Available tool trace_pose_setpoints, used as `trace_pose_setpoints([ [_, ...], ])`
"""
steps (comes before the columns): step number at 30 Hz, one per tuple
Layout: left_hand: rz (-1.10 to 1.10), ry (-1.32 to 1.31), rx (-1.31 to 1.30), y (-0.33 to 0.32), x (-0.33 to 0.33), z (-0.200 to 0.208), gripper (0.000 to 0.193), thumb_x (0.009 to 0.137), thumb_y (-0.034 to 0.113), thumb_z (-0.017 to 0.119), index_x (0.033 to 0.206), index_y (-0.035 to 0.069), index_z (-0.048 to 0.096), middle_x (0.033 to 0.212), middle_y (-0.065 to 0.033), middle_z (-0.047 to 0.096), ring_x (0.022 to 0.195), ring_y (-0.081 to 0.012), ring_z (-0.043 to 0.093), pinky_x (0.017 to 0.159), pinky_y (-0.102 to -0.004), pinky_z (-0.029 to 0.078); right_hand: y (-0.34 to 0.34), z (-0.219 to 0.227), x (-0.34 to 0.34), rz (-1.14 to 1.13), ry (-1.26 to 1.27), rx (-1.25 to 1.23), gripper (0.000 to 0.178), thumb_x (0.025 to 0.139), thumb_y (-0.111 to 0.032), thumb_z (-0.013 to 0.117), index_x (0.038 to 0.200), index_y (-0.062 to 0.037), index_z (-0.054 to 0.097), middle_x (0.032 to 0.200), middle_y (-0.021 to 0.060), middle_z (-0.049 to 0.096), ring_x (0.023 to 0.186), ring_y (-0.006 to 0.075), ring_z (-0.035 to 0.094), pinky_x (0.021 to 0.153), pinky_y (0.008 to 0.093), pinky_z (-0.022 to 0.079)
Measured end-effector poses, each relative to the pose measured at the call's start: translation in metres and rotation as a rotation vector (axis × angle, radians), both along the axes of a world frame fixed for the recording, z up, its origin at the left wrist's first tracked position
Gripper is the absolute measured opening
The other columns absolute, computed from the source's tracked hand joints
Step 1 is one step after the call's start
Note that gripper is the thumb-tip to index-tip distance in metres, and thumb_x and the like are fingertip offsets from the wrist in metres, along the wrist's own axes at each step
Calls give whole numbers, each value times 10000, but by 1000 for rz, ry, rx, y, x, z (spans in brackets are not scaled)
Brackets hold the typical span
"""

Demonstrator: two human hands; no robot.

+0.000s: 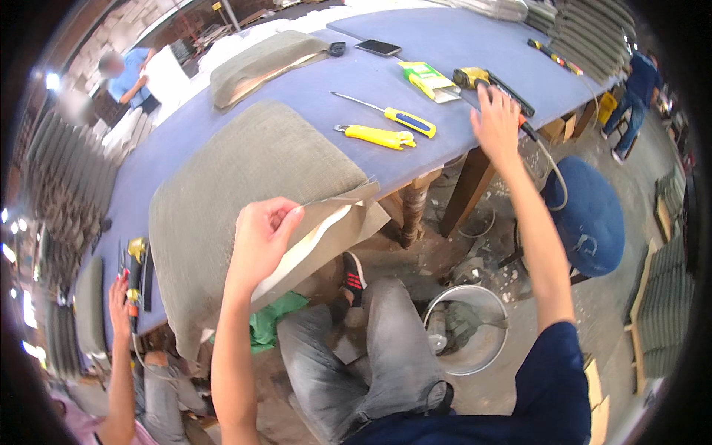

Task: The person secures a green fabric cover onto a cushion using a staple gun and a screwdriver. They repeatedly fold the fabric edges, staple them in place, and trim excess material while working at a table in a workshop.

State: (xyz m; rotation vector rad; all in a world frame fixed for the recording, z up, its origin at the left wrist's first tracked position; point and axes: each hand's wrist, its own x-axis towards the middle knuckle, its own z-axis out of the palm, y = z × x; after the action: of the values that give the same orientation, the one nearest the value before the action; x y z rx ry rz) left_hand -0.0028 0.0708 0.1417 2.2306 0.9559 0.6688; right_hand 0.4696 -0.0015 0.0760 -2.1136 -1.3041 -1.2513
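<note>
A large grey-green fabric-covered cushion point(245, 167) lies face up on the blue table, hanging over its near edge. Loose fabric and a white layer point(319, 233) show along its near side. My left hand point(261, 241) is over this edge, fingers curled in, with nothing visible in them. At the right, my right hand point(495, 122) lies over a yellow and black staple gun point(472, 77) with a hose; its fingers are stretched across the tool's handle, not wrapped round it. Between the hands are a yellow snap-off cutter point(380, 137) and a screwdriver point(410, 122).
A second cushion point(259, 67), a phone point(378, 47) and a green-yellow packet point(429, 80) lie farther back on the table. A metal bucket point(489, 352) and a blue round stool point(586, 215) stand on the floor. At left, another person's hand point(119, 304) is beside another power tool point(135, 271).
</note>
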Motion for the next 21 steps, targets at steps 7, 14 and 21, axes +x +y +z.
trace_pose_setpoints([
  [7,-97,-74,-49,14,-15,-6,236,981,150,669,922,-76,709,711,-26,655,693,-63,549,636,-286,466,-60,-15,-252,990,135,-80,419,731,-80,755,1144,-88,690,1209,92,636,1148,285,612,1037,483,471],
  [14,-66,-116,7,3,-13,-6,204,954,142,685,942,-59,724,667,-55,622,621,-79,508,591,-305,439,-35,-44,-308,943,242,-94,584,740,-52,721,1311,-81,604,1318,79,591,1227,264,569,1047,465,457],
  [21,-88,-312,348,-7,-13,-31,137,945,151,692,925,22,736,796,-102,700,615,-213,603,593,-344,469,-25,-59,-327,899,220,43,534,716,-17,697,1247,-50,643,1221,75,619,1156,289,605,956,413,502],
])
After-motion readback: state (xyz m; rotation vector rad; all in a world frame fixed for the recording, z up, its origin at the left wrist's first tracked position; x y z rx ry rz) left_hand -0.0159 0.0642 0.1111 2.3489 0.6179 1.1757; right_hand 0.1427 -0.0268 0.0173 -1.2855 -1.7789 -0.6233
